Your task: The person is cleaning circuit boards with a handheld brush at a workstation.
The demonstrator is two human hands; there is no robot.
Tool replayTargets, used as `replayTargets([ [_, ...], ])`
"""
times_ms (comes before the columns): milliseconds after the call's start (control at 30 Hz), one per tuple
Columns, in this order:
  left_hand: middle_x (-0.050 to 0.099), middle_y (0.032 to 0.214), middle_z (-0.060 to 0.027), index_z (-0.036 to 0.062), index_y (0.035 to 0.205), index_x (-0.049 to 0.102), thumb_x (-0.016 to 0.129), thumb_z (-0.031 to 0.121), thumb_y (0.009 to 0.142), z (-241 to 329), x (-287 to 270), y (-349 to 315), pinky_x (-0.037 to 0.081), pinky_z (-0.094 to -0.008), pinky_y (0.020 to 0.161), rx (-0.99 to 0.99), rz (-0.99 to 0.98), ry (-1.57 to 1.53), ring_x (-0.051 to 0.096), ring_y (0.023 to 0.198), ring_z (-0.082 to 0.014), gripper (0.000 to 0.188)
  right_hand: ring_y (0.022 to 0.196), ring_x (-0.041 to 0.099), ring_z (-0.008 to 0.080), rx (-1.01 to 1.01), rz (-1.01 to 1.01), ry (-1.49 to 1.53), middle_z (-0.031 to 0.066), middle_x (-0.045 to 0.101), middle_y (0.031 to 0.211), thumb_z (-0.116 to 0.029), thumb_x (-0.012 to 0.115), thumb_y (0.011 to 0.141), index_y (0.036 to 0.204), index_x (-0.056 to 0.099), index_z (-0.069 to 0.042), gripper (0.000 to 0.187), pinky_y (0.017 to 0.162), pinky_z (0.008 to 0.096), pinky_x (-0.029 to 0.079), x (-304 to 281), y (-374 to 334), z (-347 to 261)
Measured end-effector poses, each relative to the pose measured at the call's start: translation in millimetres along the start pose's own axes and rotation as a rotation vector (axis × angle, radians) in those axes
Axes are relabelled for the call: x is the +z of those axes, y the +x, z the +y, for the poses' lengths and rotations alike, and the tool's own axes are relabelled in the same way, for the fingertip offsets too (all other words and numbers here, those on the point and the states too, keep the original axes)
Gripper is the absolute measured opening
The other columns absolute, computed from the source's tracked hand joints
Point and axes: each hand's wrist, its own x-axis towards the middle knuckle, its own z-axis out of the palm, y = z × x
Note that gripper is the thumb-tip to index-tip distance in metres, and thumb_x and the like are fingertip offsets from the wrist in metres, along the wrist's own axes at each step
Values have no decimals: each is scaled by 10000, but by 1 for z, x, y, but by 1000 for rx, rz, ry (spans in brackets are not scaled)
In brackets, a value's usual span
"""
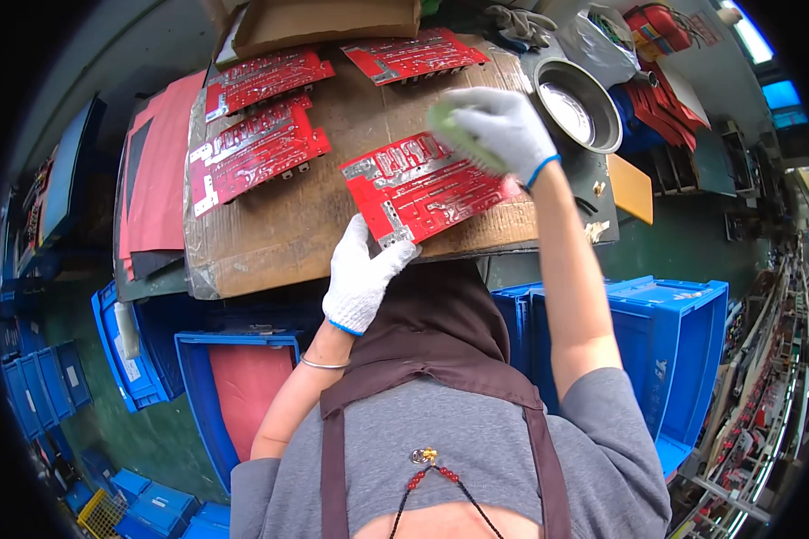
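Observation:
A red circuit board [422,193] lies tilted near the front edge of the cardboard-covered table, its soldered side facing up. My left hand [364,274], in a white knit glove, grips the board's lower left corner with the thumb over it. In my gloved right hand [503,130] is a pale green scrub brush [466,136], bristles down over the board's upper right part. Hand and brush are slightly blurred. Beyond lie three more red boards, one at the left [252,153], one behind it [265,81] and one at the back [413,56].
A round metal pan [577,106] stands at the right of the cardboard [270,242]. An open cardboard box [328,27] is at the back, pink sheets [164,171] at the left. Blue crates [661,359] flank me; one at the left [184,359] has a pink lining.

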Motion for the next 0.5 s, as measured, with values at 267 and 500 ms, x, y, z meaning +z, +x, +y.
replayTargets([
  [267, 629, 1263, -124, -4, 1345, 512, 733, 122, 928, -10, -9, -2, 515, -352, 1009, 57, -50, 100, 609, 1147, -193, 488, 883, 715, 132, 16, 228, 90, 106, 768, 1036, -68, 661, 945, 1207, 718, -9, 274, 774, 268, 580, 0, -76, 16],
  [500, 645, 1237, -108, 8, 1309, 539, 591, 298, 1050, -4, -14, -9, 494, -348, 1011, -53, -59, 5, 592, 1115, -161, 393, 1042, 734, 215, -357, 105, -162, 159, 751, 1131, -41, 717, 918, 1238, 698, -18, 321, 945, 340, 555, 87, -128, -9],
])
